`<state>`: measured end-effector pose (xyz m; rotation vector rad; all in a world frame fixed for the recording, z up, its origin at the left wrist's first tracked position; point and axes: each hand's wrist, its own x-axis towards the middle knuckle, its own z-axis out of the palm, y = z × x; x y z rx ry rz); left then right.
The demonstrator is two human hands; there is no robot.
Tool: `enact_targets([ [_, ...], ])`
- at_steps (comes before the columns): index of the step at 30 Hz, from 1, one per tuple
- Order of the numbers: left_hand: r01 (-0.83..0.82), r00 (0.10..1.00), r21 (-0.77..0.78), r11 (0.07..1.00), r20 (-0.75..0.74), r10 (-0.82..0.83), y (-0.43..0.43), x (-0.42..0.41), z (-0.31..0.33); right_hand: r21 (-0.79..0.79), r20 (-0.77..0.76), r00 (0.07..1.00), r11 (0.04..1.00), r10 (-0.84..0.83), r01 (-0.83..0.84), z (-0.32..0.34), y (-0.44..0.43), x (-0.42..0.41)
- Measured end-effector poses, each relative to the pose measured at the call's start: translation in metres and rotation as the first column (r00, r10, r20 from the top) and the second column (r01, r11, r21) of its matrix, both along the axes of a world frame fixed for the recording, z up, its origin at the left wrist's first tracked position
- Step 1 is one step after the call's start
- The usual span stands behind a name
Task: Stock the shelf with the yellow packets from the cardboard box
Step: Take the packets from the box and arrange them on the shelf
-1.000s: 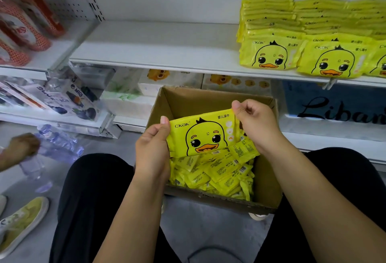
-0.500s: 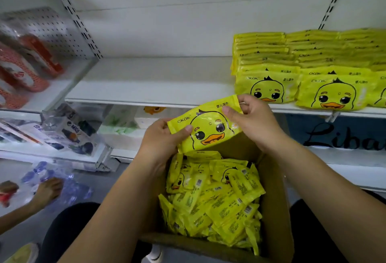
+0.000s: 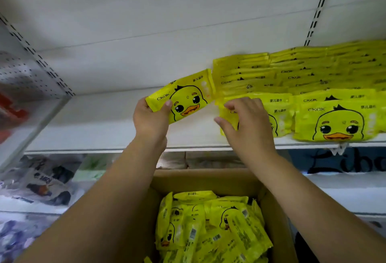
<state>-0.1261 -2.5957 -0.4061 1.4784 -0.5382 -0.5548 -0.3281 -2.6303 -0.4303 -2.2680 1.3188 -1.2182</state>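
Head view: white shelf (image 3: pixel 100 122) bears stacked yellow packets (image 3: pixel 338 120).

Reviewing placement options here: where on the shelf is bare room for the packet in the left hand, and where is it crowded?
The shelf is bare from the perforated side panel to the packet stacks; the left hand holds the packet over that patch. The right half is crowded with stacks, the right hand at the leftmost one.
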Motion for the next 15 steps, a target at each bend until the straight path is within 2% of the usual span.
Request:
enact_targets([
  [3, -0.03, 0.997, 0.001, 1.0, 0.065, 0.03, -0.045, 0.01, -0.002, -0.114, -0.15, 0.984, 0.99, -0.097, 0.08, 0.006, -0.017, 0.007],
  [7, 0.053, 0.987, 0.023, 0.998, 0.15, -0.056, -0.101, 0.036, -0.005, -0.058, -0.357, 0.925, 0.992, -0.129, 0.116, 0.006, -0.036, 0.006],
  [11, 0.067, 0.98, 0.098, 0.993, 0.178, -0.084, -0.144, 0.059, -0.018, 0.042, -0.443, 0.892, 0.992, -0.091, 0.122, 0.001, -0.047, 0.003],
  [15, 0.074, 0.972, 0.151, 0.986, 0.209, -0.105, -0.168, 0.071, -0.034, 0.005, -0.428, 0.893, 0.988, -0.14, 0.157, -0.004, -0.054, 0.007],
])
